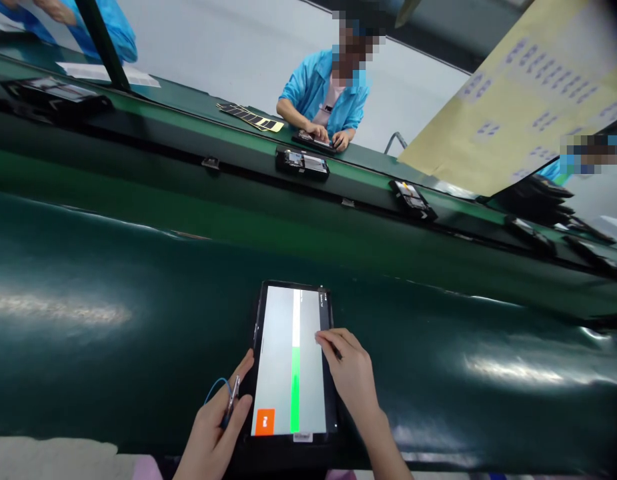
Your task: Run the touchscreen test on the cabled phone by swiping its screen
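A tablet (279, 333) lies on the green bench with its screen lit. A green bar runs up its middle, and an orange square is at the lower left corner. At the tablet's left edge, my left hand (215, 423) grips the side with thumb and fingertips. A metal clip (231, 399) with a thin blue wire sits between that thumb and forefinger. My right hand (352, 370) is over the tablet's right edge, thumb and forefinger pinched together at the screen. Whether anything small is between those fingertips is hidden.
Beyond the green bench (138, 280) runs a line carrying black trays with opened devices (302, 163). Across it a person in a blue jacket (324, 90) handles another device. Black-and-yellow strips (251, 118) lie nearby. A yellowish printed sheet (518, 100) hangs at upper right.
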Demonstrator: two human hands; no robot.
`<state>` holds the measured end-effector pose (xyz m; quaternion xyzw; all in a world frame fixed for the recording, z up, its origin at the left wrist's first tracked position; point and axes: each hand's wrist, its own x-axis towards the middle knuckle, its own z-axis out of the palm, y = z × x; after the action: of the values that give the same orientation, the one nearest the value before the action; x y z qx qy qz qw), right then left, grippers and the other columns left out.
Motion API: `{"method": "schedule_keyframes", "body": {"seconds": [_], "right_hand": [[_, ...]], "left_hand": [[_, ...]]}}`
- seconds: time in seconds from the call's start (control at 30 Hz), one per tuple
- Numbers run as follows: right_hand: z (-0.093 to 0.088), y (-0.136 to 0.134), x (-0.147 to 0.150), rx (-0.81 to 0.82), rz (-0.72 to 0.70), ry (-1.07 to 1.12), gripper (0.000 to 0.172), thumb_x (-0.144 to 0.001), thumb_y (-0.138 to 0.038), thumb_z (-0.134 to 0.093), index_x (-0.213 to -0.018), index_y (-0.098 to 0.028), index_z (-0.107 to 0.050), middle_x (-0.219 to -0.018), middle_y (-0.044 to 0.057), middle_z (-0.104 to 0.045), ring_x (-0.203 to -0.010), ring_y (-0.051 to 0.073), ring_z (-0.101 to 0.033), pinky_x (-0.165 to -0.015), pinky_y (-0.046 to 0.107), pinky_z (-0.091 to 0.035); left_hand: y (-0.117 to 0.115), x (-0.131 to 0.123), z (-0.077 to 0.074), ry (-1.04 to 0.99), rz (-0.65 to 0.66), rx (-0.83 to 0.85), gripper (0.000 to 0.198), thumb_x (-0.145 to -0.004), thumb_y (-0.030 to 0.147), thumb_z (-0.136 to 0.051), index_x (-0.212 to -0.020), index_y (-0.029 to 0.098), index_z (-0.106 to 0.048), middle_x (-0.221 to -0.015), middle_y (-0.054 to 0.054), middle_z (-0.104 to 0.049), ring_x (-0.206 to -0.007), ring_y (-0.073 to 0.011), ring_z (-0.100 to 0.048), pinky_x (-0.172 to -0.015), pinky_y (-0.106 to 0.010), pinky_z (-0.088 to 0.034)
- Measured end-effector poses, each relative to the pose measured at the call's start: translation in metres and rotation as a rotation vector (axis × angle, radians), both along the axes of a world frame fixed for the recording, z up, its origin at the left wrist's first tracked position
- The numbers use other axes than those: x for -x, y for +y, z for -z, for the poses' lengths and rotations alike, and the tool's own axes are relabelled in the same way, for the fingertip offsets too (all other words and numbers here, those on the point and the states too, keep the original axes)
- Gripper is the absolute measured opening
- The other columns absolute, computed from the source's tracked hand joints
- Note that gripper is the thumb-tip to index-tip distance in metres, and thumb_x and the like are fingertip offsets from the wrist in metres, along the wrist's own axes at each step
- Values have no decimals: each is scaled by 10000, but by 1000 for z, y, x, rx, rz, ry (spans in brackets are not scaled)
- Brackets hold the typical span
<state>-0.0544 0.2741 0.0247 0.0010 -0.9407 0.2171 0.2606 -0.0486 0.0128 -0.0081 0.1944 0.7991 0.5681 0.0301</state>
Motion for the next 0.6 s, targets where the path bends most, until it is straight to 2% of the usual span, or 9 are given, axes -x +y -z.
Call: {"method": "schedule_keyframes", "body": {"seconds": [0.13,0.2,0.3,0.4,0.5,0.6], "right_hand": [[2,-2,-1,3,20,-35,453,-1112,-391,-406,-896,-161,-731,-894,-24,-671,-753,73,-666,-631,186,-519],[3,-3,-1,40,7,-63,399,-1100,-343,-428,-894,-174,-724,-889,-29,-668,-764,87,-666,-642,198,-518],[4,-2,-2,211,-22,-178,262,-1022,-268,-520,-855,-191,-707,-873,-29,-663,-755,100,-654,-640,204,-498],[2,0,-1,427,39,-296,146,-924,-296,-601,-902,-200,-710,-853,-16,-655,-701,104,-622,-612,208,-463],[1,1,1,487,85,-308,230,-917,-363,-574,-963,-195,-724,-865,3,-651,-697,107,-616,-621,213,-457],[0,0,1,447,64,-287,256,-954,-352,-529,-890,-186,-712,-900,20,-660,-723,110,-635,-635,214,-460]], "left_hand": [[1,0,0,23,7,-5,461,-1119,331,-448,-1470,40,-519,-1471,-136,-496,-1360,-175,-477,-1101,-182,-338],[2,1,2,31,10,-18,436,-1120,304,-452,-1518,129,-486,-1495,-83,-485,-1373,-152,-461,-1118,-186,-319],[-1,1,7,8,52,-6,465,-1133,291,-437,-1587,364,-370,-1562,51,-409,-1413,-89,-405,-1139,-187,-282],[-5,1,12,-62,112,13,505,-1144,313,-403,-1600,481,-263,-1583,117,-365,-1433,-55,-373,-1142,-178,-270],[-8,2,15,-107,118,-2,497,-1148,351,-395,-1590,521,-245,-1584,151,-359,-1449,-57,-347,-1144,-180,-288],[-7,1,18,-107,112,-8,484,-1147,362,-398,-1587,514,-266,-1592,151,-348,-1457,-64,-332,-1148,-183,-279]]}}
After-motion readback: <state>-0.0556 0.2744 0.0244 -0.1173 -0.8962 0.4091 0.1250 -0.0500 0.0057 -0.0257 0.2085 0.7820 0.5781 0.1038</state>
